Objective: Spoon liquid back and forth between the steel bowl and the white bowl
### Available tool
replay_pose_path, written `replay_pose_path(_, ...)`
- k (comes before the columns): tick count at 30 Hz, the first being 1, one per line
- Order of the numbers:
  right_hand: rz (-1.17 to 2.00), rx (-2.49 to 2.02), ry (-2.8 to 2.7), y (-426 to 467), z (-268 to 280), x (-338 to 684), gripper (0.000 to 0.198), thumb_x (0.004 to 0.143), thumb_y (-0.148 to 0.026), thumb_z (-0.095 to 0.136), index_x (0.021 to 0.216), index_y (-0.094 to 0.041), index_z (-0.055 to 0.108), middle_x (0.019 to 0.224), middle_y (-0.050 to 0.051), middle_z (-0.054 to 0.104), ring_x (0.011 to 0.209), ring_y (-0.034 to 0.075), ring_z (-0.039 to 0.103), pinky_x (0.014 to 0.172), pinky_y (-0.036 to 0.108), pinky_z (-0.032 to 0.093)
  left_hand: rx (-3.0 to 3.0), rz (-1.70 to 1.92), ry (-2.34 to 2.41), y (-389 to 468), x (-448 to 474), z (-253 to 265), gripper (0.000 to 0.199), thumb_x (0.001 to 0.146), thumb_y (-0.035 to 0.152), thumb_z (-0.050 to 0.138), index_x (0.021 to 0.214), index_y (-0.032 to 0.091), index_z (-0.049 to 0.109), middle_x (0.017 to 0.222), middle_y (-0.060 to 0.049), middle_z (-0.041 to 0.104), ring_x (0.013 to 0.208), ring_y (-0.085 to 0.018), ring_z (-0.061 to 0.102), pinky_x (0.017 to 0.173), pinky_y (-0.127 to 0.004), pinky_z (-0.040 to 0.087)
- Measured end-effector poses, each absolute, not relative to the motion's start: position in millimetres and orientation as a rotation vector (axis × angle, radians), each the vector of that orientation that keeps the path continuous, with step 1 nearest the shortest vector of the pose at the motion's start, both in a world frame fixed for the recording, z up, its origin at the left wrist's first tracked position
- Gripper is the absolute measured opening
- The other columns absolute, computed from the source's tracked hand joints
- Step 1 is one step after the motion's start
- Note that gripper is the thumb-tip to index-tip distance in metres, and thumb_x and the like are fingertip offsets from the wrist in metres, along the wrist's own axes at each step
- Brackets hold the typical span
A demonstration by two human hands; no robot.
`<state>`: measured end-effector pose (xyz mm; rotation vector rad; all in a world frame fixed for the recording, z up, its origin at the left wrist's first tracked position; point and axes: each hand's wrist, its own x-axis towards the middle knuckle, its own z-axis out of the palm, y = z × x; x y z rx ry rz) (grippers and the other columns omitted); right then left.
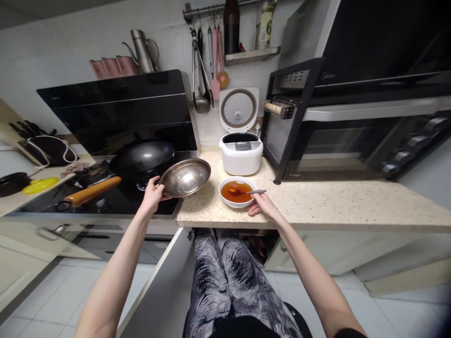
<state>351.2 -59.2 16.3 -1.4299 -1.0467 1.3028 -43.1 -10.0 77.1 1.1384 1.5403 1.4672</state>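
In the head view my left hand [153, 193] grips the near left rim of a shallow stainless steel bowl [186, 177]. This bowl is tilted and held up beside the hob, at the counter's left end. On the counter to its right stands a white bowl [237, 205] of reddish-brown liquid [230, 190]. A spoon [256, 191] rests in the liquid, its grey handle lying over the right rim. My right hand [261, 206] is closed at the white bowl's right side, thumb near the rim just below the spoon handle and fingers lower down.
Behind the white bowl stands a white rice cooker [241, 157] with its lid raised. A black wok [143, 157] with a wooden handle [95, 190] sits on the hob at left. An oven [345, 145] occupies the right. Below, a cabinet door [158, 281] stands open beside my legs.
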Motion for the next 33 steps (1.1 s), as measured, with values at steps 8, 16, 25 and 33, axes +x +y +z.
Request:
replay_pose_path(8, 1.355, -1.377, -1.121, -42.1, 17.1, 312.2, 0.029, 0.097, -0.026, 0.048, 0.11, -0.006, 0.063, 0.049, 0.006, 0.068, 0.04, 0.019, 0.067, 0.041, 0.024, 0.057, 1.16, 1.515, 1.54, -32.3, -50.6, 115.0, 0.063, 0.083, 0.006, 0.055, 0.144, 0.015, 0.046, 0.067, 0.008, 0.055, 0.052, -0.007, 0.055, 0.064, -0.03, 0.065)
replay_pose_path(16, 1.415, -1.312, -1.178, -31.7, 11.9, 275.2, 0.025, 0.094, -0.031, 0.054, 0.084, -0.011, 0.066, 0.049, 0.009, 0.068, 0.039, 0.018, 0.066, 0.04, 0.024, 0.056, 1.25, 1.475, 1.453, -29.1, -26.2, 136.0, 0.065, 0.08, 0.011, 0.058, 0.144, 0.014, 0.047, 0.068, 0.007, 0.056, 0.052, -0.008, 0.057, 0.06, -0.028, 0.063)
replay_pose_path(25, 1.478, -1.192, -1.158, -24.6, 6.6, 241.7, 0.024, 0.092, -0.043, 0.064, 0.085, -0.021, 0.061, 0.046, 0.0, 0.063, 0.041, 0.018, 0.061, 0.042, 0.03, 0.054, 1.356, 1.296, 1.322, -29.3, 38.0, 150.8, 0.067, 0.08, 0.014, 0.055, 0.146, 0.014, 0.045, 0.068, 0.008, 0.055, 0.049, -0.007, 0.054, 0.055, -0.024, 0.058)
replay_pose_path(33, 1.442, -1.096, -1.054, -45.8, 2.5, 290.1, 0.03, 0.08, -0.049, 0.076, 0.078, -0.019, 0.071, 0.072, 0.009, 0.076, 0.061, 0.022, 0.07, 0.064, 0.04, 0.062, 1.407, 1.137, 1.182, -37.6, 100.9, 144.7, 0.062, 0.082, 0.012, 0.056, 0.144, 0.016, 0.047, 0.073, 0.004, 0.06, 0.051, -0.009, 0.055, 0.053, -0.022, 0.054)
